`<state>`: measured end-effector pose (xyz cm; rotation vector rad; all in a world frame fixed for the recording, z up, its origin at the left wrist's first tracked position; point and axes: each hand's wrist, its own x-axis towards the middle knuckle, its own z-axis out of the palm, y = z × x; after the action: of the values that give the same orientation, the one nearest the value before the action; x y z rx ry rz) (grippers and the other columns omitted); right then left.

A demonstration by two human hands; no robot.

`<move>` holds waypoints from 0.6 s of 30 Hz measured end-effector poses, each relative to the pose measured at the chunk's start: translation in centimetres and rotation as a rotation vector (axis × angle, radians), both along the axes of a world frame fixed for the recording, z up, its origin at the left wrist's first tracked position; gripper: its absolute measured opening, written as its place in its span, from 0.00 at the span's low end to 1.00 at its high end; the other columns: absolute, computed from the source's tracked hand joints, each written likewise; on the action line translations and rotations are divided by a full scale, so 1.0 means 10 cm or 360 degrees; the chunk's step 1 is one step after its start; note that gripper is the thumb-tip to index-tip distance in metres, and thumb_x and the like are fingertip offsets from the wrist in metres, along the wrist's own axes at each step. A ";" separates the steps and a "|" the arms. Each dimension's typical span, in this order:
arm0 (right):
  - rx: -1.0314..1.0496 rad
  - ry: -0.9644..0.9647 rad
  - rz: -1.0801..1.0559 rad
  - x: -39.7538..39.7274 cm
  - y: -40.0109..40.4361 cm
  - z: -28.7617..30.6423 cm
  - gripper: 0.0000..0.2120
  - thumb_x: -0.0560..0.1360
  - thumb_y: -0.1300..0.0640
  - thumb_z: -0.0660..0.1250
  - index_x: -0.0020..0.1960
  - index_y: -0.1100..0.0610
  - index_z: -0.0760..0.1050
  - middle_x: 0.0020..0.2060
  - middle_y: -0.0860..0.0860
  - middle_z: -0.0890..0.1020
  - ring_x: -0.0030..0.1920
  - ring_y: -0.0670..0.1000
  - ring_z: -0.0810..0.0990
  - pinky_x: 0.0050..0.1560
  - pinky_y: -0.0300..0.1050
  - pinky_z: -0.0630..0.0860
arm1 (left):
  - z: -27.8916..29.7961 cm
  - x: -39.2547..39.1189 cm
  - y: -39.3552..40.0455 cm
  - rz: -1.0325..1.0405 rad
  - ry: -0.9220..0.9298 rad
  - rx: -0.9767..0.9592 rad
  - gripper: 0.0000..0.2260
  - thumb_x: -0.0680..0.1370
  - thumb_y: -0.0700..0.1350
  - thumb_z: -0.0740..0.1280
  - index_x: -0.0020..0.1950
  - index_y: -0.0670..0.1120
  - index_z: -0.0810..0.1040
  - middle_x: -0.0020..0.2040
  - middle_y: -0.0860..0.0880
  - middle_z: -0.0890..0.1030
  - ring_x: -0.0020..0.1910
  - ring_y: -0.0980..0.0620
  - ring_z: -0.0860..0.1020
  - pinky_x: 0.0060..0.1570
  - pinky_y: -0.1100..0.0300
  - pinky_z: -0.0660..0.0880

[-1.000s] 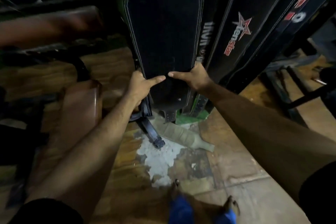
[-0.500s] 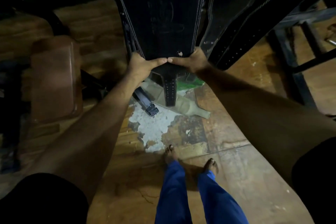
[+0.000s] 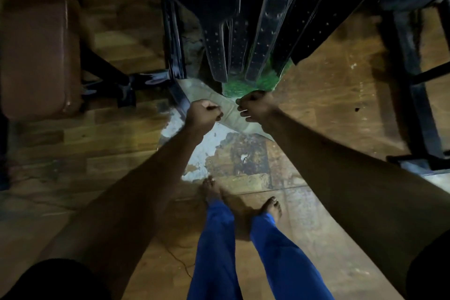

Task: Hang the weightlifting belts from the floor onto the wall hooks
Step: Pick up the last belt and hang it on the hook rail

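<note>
Both the left hand [image 3: 203, 114] and right hand [image 3: 255, 107] are curled and empty below hanging belts [image 3: 219, 39], which look stiff, heavy and best gripped by their edges.

A brown padded bench [image 3: 39, 56] is seen at the left on a worn wooden floor [image 3: 328, 85], and a black metal frame [image 3: 418, 95] at the right.

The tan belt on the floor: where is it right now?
In the head view, the tan belt lies flat on the floor at centre, between and under both fists, just below the hanging black belts.
</note>
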<state>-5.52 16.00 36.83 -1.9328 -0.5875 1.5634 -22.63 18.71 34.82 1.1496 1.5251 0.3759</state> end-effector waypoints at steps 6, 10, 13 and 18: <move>-0.0010 -0.0104 0.0099 -0.17 -0.06 -0.94 0.07 0.75 0.56 0.74 0.41 0.58 0.80 0.36 0.54 0.84 0.33 0.51 0.81 0.34 0.45 0.76 | -1.06 -0.23 -0.01 -0.0609 0.0309 0.0097 0.11 0.76 0.45 0.66 0.45 0.39 0.84 0.42 0.43 0.84 0.42 0.45 0.80 0.49 0.54 0.78; -0.0079 -0.0133 0.0120 -0.42 0.07 -2.05 0.08 0.74 0.54 0.75 0.39 0.56 0.81 0.40 0.58 0.87 0.38 0.54 0.84 0.39 0.49 0.80 | -2.26 -0.55 0.20 -0.1175 0.0647 0.0435 0.20 0.77 0.47 0.56 0.50 0.35 0.82 0.48 0.36 0.84 0.48 0.35 0.82 0.50 0.48 0.79; -0.0050 -0.0192 0.0194 -0.76 0.23 -2.99 0.10 0.73 0.53 0.75 0.35 0.53 0.80 0.40 0.59 0.87 0.40 0.58 0.86 0.40 0.52 0.81 | -3.08 -0.76 0.44 -0.1281 0.0947 0.0448 0.18 0.79 0.50 0.56 0.60 0.44 0.79 0.57 0.42 0.83 0.56 0.39 0.80 0.57 0.50 0.77; -0.0004 -0.0277 0.0282 -1.21 0.50 -4.42 0.12 0.71 0.52 0.74 0.30 0.52 0.78 0.39 0.60 0.86 0.42 0.63 0.85 0.43 0.59 0.82 | -4.20 -0.90 1.02 -0.1713 0.1329 0.0804 0.18 0.76 0.48 0.67 0.65 0.46 0.76 0.64 0.44 0.79 0.65 0.41 0.76 0.64 0.51 0.71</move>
<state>-17.60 21.05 -7.33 -2.0807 -0.8507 1.5085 -31.67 28.90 -7.20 2.5281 1.2198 -0.5615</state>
